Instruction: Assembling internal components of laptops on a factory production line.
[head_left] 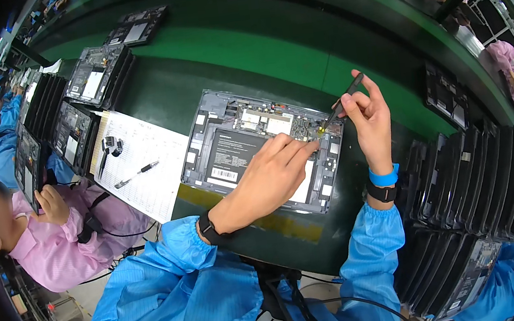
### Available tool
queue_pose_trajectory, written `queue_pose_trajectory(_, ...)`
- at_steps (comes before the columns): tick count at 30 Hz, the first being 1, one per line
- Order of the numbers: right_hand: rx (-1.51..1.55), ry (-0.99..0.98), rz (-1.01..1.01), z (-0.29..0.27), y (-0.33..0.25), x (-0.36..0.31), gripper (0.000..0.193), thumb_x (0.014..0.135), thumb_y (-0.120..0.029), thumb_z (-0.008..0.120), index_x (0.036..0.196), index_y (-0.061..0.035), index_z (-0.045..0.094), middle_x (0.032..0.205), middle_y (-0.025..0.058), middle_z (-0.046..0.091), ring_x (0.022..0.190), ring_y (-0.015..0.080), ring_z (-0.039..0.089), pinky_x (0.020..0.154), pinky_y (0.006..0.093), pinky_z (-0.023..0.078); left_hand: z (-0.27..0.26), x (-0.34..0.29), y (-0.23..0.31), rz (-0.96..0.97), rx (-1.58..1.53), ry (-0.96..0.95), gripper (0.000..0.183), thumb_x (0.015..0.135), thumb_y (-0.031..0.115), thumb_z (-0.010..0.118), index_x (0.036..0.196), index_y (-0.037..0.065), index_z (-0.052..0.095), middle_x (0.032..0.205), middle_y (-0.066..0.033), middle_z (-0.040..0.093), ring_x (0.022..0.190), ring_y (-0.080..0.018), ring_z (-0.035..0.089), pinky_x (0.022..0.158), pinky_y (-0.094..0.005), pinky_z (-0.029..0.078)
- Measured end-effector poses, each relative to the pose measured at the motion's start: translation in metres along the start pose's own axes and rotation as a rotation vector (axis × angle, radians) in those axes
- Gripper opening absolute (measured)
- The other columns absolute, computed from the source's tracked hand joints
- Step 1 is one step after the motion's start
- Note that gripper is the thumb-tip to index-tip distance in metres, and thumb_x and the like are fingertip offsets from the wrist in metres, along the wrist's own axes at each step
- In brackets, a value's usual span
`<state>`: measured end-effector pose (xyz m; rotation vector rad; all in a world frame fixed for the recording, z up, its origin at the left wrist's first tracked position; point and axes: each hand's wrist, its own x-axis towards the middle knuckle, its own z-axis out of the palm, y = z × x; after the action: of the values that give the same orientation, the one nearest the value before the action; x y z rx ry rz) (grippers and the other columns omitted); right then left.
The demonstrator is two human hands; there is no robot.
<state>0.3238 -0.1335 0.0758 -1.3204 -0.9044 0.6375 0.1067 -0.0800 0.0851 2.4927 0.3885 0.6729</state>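
Observation:
An opened laptop base [200,161] lies on the dark green bench in front of me, its black battery [230,153] and circuit board [265,121] bare. My left hand [271,175] reaches across the battery from the lower left. Its fingers are pressed together, with the tips down at the board's lower right part; what they pinch, if anything, is hidden. In my right hand [367,118] is a slim black pointed tool [346,93], gripped between thumb and fingers. Its tip slants down to a small yellow spot [321,131] on the board's right side.
Written paper sheets [151,157] with a pen [137,174] and small black parts [113,146] lie left of the base. Stacks of similar bases stand at left [96,77] and right [484,184]. A person in pink [56,249] handles another base at left.

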Motion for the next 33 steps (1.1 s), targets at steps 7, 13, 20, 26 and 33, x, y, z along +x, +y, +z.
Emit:
queue_pose_trajectory(7,-0.145,-0.063,0.0,0.012,0.007,0.004,0.047,0.098,-0.014,0.067,0.139,0.0042,0.054,0.081,0.0034,0.07,0.082,0.0081,0.062,0.088,0.0271,0.048,-0.005,-0.002,-0.001,0.078,0.146,-0.033,0.046,0.073,0.003,0.073,0.118,0.004,0.071,0.109,-0.0072,0.059,0.097,-0.0256,0.055,0.081,-0.0376,0.05)
queue_pose_trajectory(13,-0.191,-0.084,0.015,0.019,0.012,0.004,0.044,0.096,-0.014,0.07,0.136,0.0023,0.06,0.077,0.0025,0.068,0.079,0.0073,0.059,0.087,0.0273,0.048,-0.016,0.0,-0.005,0.225,0.334,-0.113,0.047,0.075,0.018,0.073,0.119,0.002,0.07,0.105,-0.0067,0.055,0.1,-0.0232,0.052,0.085,-0.0345,0.044)
queue_pose_trajectory(20,-0.225,-0.086,0.006,0.021,0.02,0.003,0.043,0.095,-0.014,0.072,0.133,0.0028,0.062,0.075,0.0028,0.066,0.074,0.0076,0.055,0.081,0.0267,0.048,-0.016,-0.001,-0.007,0.201,0.274,-0.113,0.054,0.07,0.012,0.073,0.123,0.006,0.07,0.108,-0.0059,0.056,0.096,-0.0235,0.053,0.082,-0.037,0.045)
queue_pose_trajectory(26,-0.256,-0.078,-0.03,0.021,0.022,0.004,0.043,0.094,-0.012,0.073,0.133,0.0015,0.062,0.074,0.0031,0.065,0.072,0.0082,0.054,0.078,0.0266,0.049,-0.016,-0.001,-0.008,0.191,0.258,-0.114,0.055,0.07,0.011,0.073,0.124,0.005,0.069,0.11,-0.0063,0.057,0.095,-0.0236,0.054,0.082,-0.0365,0.046)
queue_pose_trajectory(33,-0.298,-0.082,-0.019,0.027,0.012,0.004,0.04,0.093,-0.01,0.072,0.131,0.0015,0.063,0.073,0.0037,0.064,0.07,0.0081,0.053,0.077,0.0264,0.049,-0.016,0.0,-0.011,0.203,0.268,-0.088,0.049,0.072,0.009,0.072,0.12,0.005,0.07,0.124,-0.0044,0.063,0.096,-0.0212,0.056,0.082,-0.0354,0.046)
